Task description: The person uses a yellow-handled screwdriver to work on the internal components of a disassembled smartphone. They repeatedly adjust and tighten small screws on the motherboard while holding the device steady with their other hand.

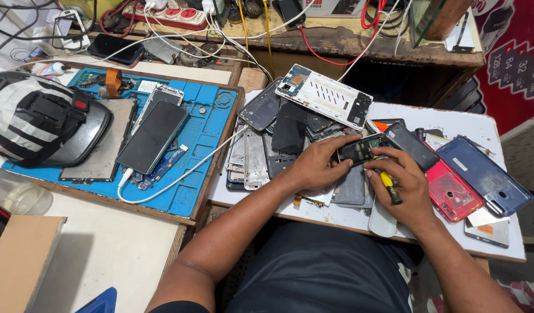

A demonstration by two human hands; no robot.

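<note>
both of our hands meet over a small opened phone body [361,149] on the white table [452,124]. our left hand [316,165] pinches its near left end between thumb and fingers, and our right hand [401,184] is closed around a yellow-and-black screwdriver [387,184] with fingertips resting on the phone's right end. the tip seems to point at the phone, though our fingers hide it. the phone body is dark, rectangular, its back off, showing a greenish board and small metal parts. under and around it lies a heap of grey metal frames and dark glass panels [290,130], flat and scuffed, topped by a white perforated frame [328,94]. right of our hands sit a glossy red back cover [451,194] and a blue back cover [482,174]. off left, a blue work mat [206,116] carries a black smartphone [154,136] with a white cable [180,177].
</note>
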